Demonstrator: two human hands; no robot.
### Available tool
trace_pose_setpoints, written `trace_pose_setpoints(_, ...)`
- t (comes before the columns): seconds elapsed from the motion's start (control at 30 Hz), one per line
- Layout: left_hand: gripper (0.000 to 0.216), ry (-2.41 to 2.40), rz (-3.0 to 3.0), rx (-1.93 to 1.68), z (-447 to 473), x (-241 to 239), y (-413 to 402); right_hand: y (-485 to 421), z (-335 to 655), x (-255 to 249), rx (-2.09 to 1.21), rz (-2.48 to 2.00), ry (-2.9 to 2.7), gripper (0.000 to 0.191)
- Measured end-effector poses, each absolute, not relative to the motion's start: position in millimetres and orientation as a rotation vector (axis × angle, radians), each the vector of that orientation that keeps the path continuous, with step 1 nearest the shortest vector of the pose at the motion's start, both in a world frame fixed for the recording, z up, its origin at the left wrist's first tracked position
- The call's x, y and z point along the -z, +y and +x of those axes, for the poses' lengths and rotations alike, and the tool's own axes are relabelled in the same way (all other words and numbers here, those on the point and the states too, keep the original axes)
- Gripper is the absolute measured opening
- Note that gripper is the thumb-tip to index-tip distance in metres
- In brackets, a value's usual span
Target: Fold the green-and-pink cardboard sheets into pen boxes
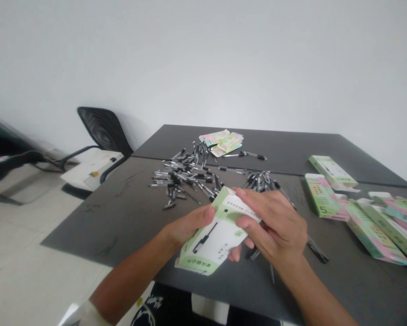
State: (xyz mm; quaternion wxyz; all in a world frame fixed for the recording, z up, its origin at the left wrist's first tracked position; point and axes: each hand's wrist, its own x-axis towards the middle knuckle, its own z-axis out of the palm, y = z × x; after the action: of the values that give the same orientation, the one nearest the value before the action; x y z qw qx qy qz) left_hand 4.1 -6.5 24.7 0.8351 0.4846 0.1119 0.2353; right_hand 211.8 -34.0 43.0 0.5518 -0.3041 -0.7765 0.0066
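A pale green and white pen box (214,236) is held tilted above the near edge of the dark table (122,213). My left hand (187,225) grips its left side, thumb on top. My right hand (275,225) is wrapped over its far right end, fingers curled on the box. Black pens poke out beneath my right hand (317,251). Behind the box lies a loose heap of black pens (189,174).
Several closed green-and-pink boxes (366,213) lie at the table's right side. Flat unfolded cartons (222,141) rest at the far middle with single pens beside them. A black chair (103,131) and a white carton (91,170) stand on the floor to the left.
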Motion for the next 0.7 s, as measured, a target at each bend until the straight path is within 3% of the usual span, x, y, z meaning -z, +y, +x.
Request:
trace_pose_setpoints(0.17,0.080,0.237,1.032,-0.513,6,-23,-8,-34,211,-43,-0.069,-0.717,-1.867,0.068)
trace_pose_setpoints(0.5,0.079,0.177,1.048,-0.437,7,-23,-7,-44,209,-49,-0.076,-0.663,-1.793,0.056)
trace_pose_setpoints(0.7,0.099,0.087,0.980,-0.424,13,-3,-10,-49,202,-46,-0.125,-0.700,-1.646,0.061)
